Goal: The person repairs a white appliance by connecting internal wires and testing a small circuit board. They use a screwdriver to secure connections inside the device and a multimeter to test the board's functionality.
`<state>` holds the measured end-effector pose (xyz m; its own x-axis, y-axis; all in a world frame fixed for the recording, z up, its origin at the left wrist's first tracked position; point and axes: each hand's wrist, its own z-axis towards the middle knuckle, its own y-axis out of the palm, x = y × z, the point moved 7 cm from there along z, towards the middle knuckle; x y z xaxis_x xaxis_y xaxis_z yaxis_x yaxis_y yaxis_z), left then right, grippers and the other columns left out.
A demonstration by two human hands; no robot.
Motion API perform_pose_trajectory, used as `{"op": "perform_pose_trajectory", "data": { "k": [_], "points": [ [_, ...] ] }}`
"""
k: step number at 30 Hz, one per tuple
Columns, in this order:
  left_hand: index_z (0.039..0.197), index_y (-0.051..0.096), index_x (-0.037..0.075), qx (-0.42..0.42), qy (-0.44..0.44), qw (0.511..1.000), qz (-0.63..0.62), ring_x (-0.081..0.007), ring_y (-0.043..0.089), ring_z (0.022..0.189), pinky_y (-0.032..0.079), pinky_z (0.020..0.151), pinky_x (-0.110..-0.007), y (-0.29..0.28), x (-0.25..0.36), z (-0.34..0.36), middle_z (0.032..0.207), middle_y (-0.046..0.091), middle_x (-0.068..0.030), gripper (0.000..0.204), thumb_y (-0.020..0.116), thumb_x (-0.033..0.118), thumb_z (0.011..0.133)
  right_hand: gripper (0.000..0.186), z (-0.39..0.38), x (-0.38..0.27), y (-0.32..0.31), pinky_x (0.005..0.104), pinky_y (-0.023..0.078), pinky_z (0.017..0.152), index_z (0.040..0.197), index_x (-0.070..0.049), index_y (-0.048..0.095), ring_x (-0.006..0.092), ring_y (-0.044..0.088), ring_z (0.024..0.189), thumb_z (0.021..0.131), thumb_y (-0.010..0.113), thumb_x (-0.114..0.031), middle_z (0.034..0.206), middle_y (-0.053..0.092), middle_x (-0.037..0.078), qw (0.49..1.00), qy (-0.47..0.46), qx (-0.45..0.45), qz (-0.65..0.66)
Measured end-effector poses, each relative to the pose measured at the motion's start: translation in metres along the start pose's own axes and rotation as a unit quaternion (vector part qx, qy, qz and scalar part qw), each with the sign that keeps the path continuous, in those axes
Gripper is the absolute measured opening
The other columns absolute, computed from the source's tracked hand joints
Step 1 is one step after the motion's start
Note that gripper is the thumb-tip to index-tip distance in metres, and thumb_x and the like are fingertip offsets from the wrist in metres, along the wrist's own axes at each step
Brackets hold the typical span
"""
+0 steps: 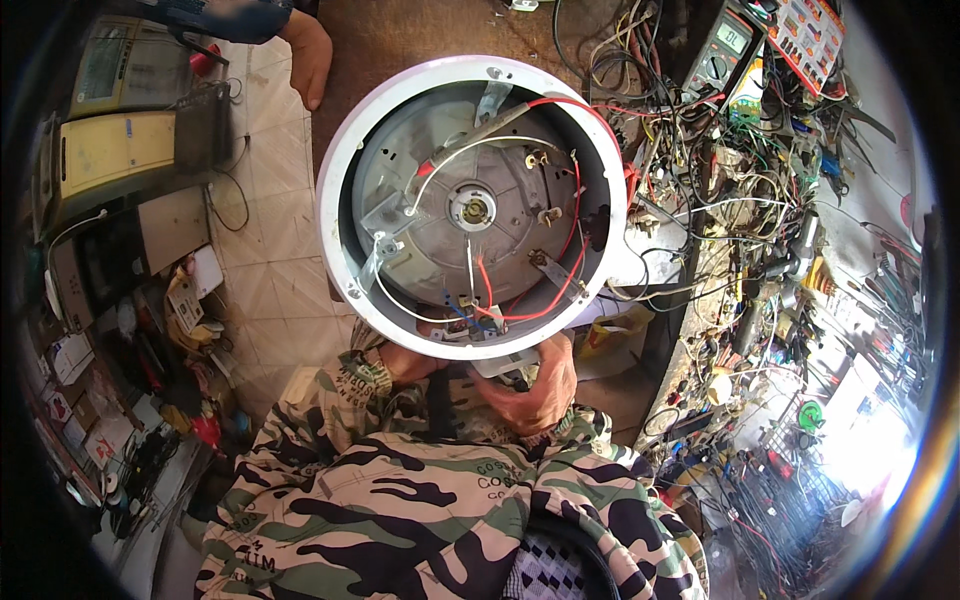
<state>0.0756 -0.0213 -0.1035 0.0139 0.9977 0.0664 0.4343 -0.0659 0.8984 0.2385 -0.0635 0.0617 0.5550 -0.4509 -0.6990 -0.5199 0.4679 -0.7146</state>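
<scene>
A round white appliance housing (335,130), resembling an upturned rice cooker body, stands bottom side up on the table, its inside exposed. Within it are a grey metal plate (400,265), a round central part (473,208), brass-coloured terminals, and red wire (575,250) and white wires. Bare wire ends stick up near the middle. My right hand (545,392) curls around a pale panel piece (505,362) at the housing's near side. My left hand (405,363) is against the near rim, left of the right hand; its fingers are mostly hidden beneath the housing.
Another person's hand (308,58) rests at the brown table's (400,30) far left edge. Tangled cables (650,60), a multimeter (715,62) and many small parts and tools crowd the right side. Yellow-fronted appliances (118,152) stand at left beside the tiled floor (265,250).
</scene>
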Motion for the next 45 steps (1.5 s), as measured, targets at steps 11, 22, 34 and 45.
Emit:
{"op": "perform_pose_trajectory", "data": {
  "k": [11,22,34,45],
  "points": [
    [0.147,0.05,0.004,-0.084,-0.026,0.992,-0.09,-0.0257,0.061,0.128,0.05,0.109,-0.044,0.023,0.002,0.002,0.142,0.061,-0.0146,0.056,0.055,0.041,0.105,0.058,-0.008,-0.005,-0.002,0.0463,0.055,0.083,0.118,-0.002,0.067,0.037,0.067,0.102,0.063,0.083,-0.008,0.115,0.065,0.019,0.984,-0.162,-0.08,0.004],
    [0.154,0.038,0.003,0.019,-0.077,0.99,-0.116,-0.0233,0.061,0.124,0.053,0.104,-0.036,0.052,0.008,0.006,0.141,0.059,-0.0135,0.053,0.054,0.023,0.107,0.045,-0.01,-0.009,-0.01,0.0425,0.056,0.078,0.11,-0.004,0.07,0.0318,0.069,0.092,0.064,0.072,0.0,0.105,0.068,0.014,0.981,-0.142,-0.134,0.011],
    [0.129,0.057,-0.003,0.157,0.079,0.878,0.444,-0.0237,0.067,0.107,0.053,0.091,-0.037,0.051,0.055,-0.024,0.12,0.069,-0.0127,0.033,0.063,0.011,0.1,0.041,-0.006,-0.007,-0.014,0.0419,0.058,0.078,0.108,-0.002,0.071,0.0317,0.069,0.09,0.067,0.071,-0.001,0.102,0.067,0.014,0.975,-0.196,-0.099,-0.032],
    [0.1,0.068,0.005,0.132,0.33,0.516,0.779,-0.0262,0.067,0.081,0.054,0.07,-0.042,0.211,0.147,-0.08,0.089,0.069,-0.0094,0.027,0.077,0.007,0.075,0.044,-0.011,-0.001,-0.008,0.0403,0.056,0.075,0.107,-0.002,0.073,0.0313,0.069,0.092,0.063,0.072,-0.005,0.101,0.068,0.012,0.976,-0.18,-0.12,-0.003]
  ]
}}
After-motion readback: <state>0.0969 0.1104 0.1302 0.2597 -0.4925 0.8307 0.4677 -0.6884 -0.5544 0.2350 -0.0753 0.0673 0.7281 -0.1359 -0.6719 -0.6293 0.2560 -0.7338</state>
